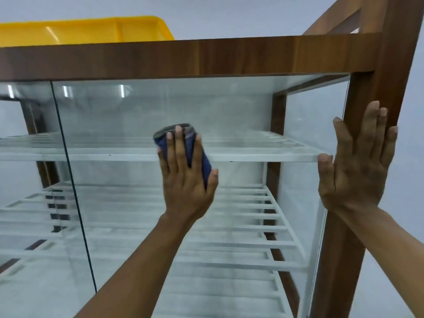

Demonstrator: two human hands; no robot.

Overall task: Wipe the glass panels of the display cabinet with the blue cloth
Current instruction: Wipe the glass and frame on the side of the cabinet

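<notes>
The left grip lies flat on the front glass of the cabinet, fingers straight and spread. It is released, not clenched, and presses the cloth against the pane. The cloth is a bunched blue wad, showing above the fingertips and between the index finger and thumb. It sits at the level of the upper shelf, right of the pane's middle.

The right grip is also released and holds nothing. Its palm and straight fingers rest flat on the cabinet's right front corner. The fingertips lie on the wooden post, and the thumb touches the glass beside the end of the upper shelf's front rail.

A dark vertical seam parts this pane from the left pane. Behind the glass, a lower shelf of white slats sits under the upper one. A yellow tray rests on the cabinet's wooden top, toward the left.
</notes>
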